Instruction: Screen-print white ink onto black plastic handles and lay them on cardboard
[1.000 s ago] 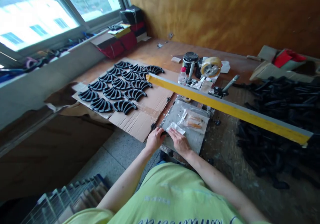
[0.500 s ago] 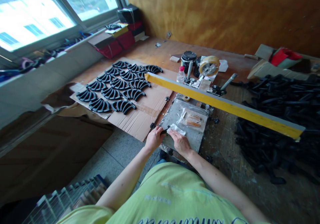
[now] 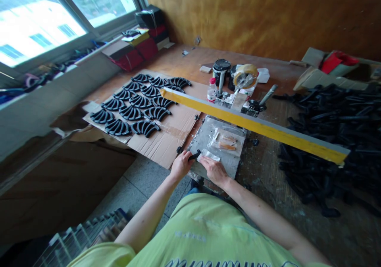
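My left hand (image 3: 181, 165) is closed around a small black curved handle-like piece (image 3: 194, 155), whose end sticks out toward the right. Close beside it, my right hand (image 3: 213, 169) rests its fingers on a white cloth or tissue (image 3: 212, 154) lying on a grey metal plate (image 3: 198, 141); whether the fingers pinch it is hard to see. Farther up the plate lies a clear plastic sheet (image 3: 219, 135) with orange-brown sticks (image 3: 228, 145) on it. To the left, rows of similar black curved pieces (image 3: 145, 128) are fanned out on flat cardboard (image 3: 151, 150).
A long yellow-and-grey bar (image 3: 253, 123) crosses above the plate. Behind it stand a red-capped bottle (image 3: 211, 90), a black-lidded tub (image 3: 222, 66) and a tape roll (image 3: 245, 76). A large heap of black pieces (image 3: 330, 140) fills the right side. A window is at left.
The black piece in my left hand has drawn slightly apart from the white cloth and shows more clearly. My right hand stays at the cloth. The whole view has shifted a little.
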The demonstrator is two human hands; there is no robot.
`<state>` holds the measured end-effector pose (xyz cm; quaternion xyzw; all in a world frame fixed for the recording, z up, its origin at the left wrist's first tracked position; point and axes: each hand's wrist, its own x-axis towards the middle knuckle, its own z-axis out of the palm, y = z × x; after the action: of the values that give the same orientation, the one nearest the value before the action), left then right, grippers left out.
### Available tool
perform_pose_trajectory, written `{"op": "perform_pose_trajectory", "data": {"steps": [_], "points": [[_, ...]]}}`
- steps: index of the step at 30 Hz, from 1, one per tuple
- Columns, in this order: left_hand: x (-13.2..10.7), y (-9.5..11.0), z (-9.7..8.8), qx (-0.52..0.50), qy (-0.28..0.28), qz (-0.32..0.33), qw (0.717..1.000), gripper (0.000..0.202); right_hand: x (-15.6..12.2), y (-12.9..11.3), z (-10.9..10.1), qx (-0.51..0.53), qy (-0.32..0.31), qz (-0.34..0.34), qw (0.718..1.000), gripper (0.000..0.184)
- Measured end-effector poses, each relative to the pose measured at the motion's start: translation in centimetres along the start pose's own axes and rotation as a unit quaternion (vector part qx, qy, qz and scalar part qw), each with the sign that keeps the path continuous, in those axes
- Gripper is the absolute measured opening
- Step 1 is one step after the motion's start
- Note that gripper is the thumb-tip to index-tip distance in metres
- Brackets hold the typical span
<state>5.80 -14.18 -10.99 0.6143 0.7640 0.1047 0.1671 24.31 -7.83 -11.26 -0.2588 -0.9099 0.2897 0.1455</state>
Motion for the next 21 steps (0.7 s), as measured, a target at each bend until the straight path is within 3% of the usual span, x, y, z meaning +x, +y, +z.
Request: {"op": "perform_pose_trajectory", "data": {"steps": [3,6,9,11,13,15,21], "points": [[0.0,-0.2,0.2,-0.008,0.002,0.000,1.000,0.009,-1.6,0.1,-1.4,0.033,-0.017,0.009,0.999,0.038],[0.0,-0.3,0.3,-0.015,0.005,-0.001,1.000,0.009,-2.1,0.8,-2.7,0.114,0.031,0.085,0.989,0.037],[0.0,-0.3,0.3,-0.018,0.005,-0.009,1.000,0.008,-0.9,2.1,-3.0,0.279,0.085,0.182,0.939,0.031],[0.0,-0.2,0.3,-0.016,0.001,-0.013,1.000,0.008,0.5,2.7,-2.5,0.389,0.082,0.218,0.891,0.026],[0.0,-0.1,0.1,-0.013,-0.001,-0.013,1.000,0.009,2.0,3.0,-1.7,0.431,0.082,0.240,0.866,0.029],[0.0,0.0,0.0,-0.009,-0.002,-0.014,1.000,0.009,3.6,3.0,-0.6,0.401,0.092,0.258,0.874,0.029],[0.0,0.4,-0.5,-0.001,-0.006,-0.017,1.000,0.011,6.1,2.5,1.3,0.220,0.084,0.256,0.937,0.017]]}}
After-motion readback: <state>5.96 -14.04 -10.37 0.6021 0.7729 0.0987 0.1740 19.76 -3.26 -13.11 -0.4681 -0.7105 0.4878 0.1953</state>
